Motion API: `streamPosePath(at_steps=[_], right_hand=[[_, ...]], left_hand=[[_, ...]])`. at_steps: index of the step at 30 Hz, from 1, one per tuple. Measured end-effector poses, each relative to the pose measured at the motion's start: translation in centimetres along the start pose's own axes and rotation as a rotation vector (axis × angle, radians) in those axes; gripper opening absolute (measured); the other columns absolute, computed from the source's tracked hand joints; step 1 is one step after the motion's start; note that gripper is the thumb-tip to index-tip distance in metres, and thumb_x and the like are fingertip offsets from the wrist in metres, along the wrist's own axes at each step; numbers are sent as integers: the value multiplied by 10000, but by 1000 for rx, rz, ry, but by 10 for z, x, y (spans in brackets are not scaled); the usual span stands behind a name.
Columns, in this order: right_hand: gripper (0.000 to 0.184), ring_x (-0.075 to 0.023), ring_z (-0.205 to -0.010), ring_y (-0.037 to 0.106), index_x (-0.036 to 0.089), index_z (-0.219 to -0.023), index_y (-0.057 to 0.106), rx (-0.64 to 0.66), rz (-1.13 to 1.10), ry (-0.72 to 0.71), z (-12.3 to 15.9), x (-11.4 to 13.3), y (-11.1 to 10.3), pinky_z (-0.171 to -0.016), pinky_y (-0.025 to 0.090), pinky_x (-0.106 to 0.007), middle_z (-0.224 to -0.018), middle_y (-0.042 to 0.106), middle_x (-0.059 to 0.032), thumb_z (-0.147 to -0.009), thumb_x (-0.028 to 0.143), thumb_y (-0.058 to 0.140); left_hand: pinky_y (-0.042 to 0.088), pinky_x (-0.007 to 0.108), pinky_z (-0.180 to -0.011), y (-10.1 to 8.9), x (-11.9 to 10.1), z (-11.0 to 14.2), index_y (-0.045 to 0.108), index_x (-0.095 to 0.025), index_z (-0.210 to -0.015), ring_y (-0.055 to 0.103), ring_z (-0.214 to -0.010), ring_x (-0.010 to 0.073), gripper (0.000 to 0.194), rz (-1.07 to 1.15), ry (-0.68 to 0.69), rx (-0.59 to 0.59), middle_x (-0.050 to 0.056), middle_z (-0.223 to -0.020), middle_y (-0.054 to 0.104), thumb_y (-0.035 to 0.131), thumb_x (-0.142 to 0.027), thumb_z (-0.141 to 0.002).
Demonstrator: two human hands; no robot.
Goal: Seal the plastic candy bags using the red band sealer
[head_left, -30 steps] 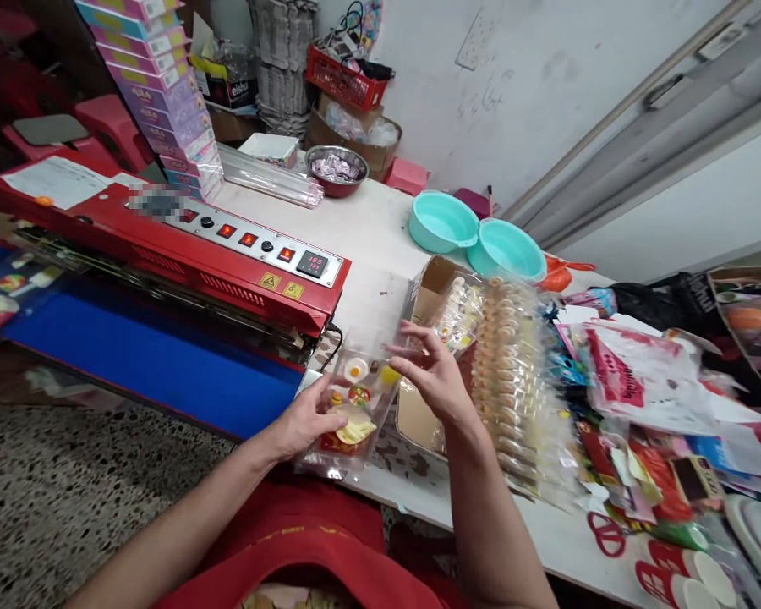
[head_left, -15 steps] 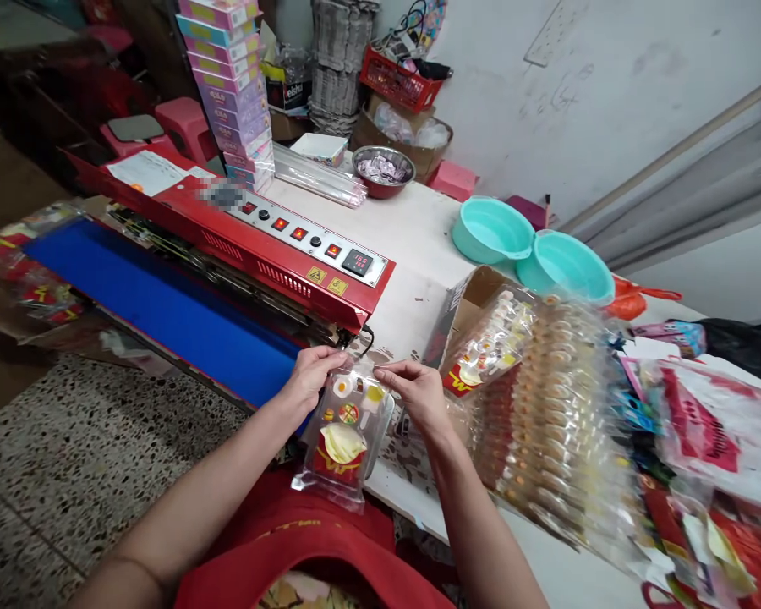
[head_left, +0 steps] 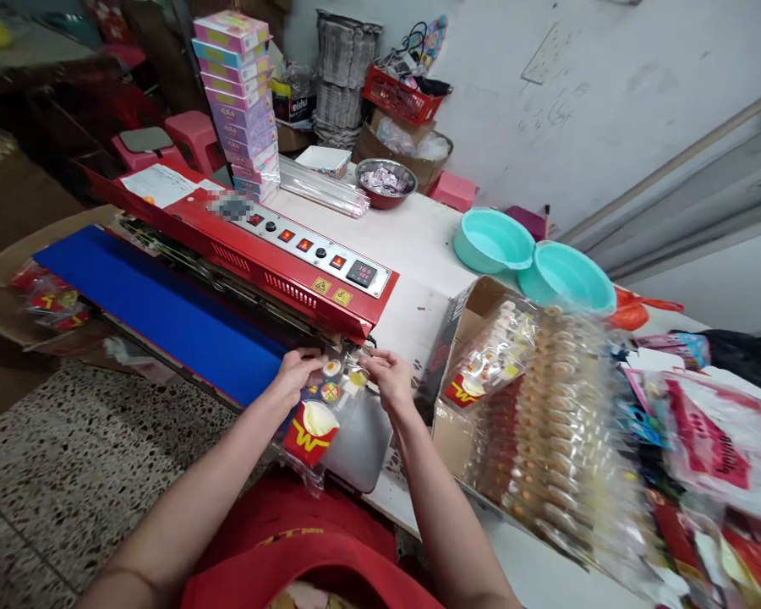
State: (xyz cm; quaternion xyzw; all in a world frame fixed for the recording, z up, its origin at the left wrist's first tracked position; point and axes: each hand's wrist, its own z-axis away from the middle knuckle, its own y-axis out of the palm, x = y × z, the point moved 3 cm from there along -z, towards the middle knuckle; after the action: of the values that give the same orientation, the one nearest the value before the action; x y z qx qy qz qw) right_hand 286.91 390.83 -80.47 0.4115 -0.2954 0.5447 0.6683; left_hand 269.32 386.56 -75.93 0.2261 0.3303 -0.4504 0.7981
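Observation:
Between my hands is a clear plastic packet (head_left: 312, 430) with a red fries carton and small food pieces inside. My left hand (head_left: 297, 372) pinches its upper left edge, over the near end of the blue conveyor belt (head_left: 165, 300). At the upper right corner, my right hand (head_left: 386, 372) is closed on the packet's edge. The packet's top lies against the infeed end of the red sealing machine (head_left: 247, 254), and its lower part hangs over a grey metal plate (head_left: 361, 440). Whether the top edge is inside the machine is hard to see.
Right of my hands, a cardboard box (head_left: 450, 431) holds several similar packets in a row. Two turquoise basins (head_left: 495, 241) stand behind it. A metal bowl (head_left: 385, 182) and a tall stack of boxes (head_left: 244, 110) are farther back. Plastic bags (head_left: 703, 423) clutter the right side.
Both hands have moved left with the packet, bringing its top against the machine's end. The packet now leans, and more of the grey plate shows. The view has shifted slightly.

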Motion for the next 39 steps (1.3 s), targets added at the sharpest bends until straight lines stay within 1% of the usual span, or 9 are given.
streamPosePath(at_steps=[4,8,11,13,16,21,30,36,39], right_hand=[[569,-213,-817,646,158,-1004,587,-152,177,-280,1,9,-8,-727,543,-355,-934,680,-103,-602,513,779],[719,-289,-1217,485,143,-1307,444,-734,571,-577,7,41,-91,-1014,419,-443,-1310,500,-194,-736,502,692],[987,-365,-1376,289,102,-1445,243,-1103,737,-397,-4,51,-160,-1112,268,-517,-1444,338,-264,-677,447,758],[1139,-400,-1383,274,95,-1483,148,-1138,755,-146,-22,44,-189,-1106,265,-531,-1475,268,-299,-617,430,808],[1208,-413,-1304,400,113,-1504,103,-1064,758,55,-50,31,-203,-1052,341,-523,-1445,303,-310,-579,373,836],[1247,-419,-1276,421,123,-1526,-1,-991,796,28,-35,43,-205,-1025,375,-524,-1397,353,-285,-586,311,796],[1256,-409,-1261,438,163,-1538,19,-309,849,-619,101,82,-145,-1018,400,-547,-1412,387,-236,-613,497,799],[1279,-320,-1158,560,331,-1524,81,20,379,-514,84,105,-149,-763,579,-405,-1573,135,-174,-537,506,877],[714,-256,-1035,640,282,-1245,576,395,314,-371,63,120,-135,-767,565,-346,-1490,393,-112,-611,466,848]], left_hand=[[537,277,-619,-21,-18,-6,580,-159,-795,634,-595,145,192,1,78,-131,-5,-654,658,698,-84,-663],[530,319,-728,-53,-42,-16,547,-181,-870,620,-686,162,257,-109,230,-378,-36,-699,606,674,-107,-659],[452,495,-978,-72,-59,-10,582,-186,-1077,580,-1097,322,472,-500,633,-682,85,-1089,651,757,-250,-643],[369,560,-1059,-74,-57,4,566,-210,-1189,471,-1253,378,575,-657,858,-784,122,-1285,583,758,-344,-664],[359,529,-1084,-59,-34,32,554,-197,-1215,498,-1247,350,543,-739,1048,-707,141,-1291,591,696,-407,-735],[347,493,-1109,-3,16,77,545,-238,-1171,520,-1254,310,412,-747,1137,-496,118,-1301,586,647,-385,-799],[478,382,-971,159,49,103,420,-227,-1349,594,-1170,264,827,-132,325,474,135,-1296,603,812,-279,-623],[526,324,-839,131,38,111,538,-187,-1200,677,-992,242,631,-90,191,510,118,-1110,700,797,-217,-625],[524,319,-851,102,40,117,584,-190,-1201,677,-1000,241,607,-150,148,563,107,-1104,706,800,-215,-633]])
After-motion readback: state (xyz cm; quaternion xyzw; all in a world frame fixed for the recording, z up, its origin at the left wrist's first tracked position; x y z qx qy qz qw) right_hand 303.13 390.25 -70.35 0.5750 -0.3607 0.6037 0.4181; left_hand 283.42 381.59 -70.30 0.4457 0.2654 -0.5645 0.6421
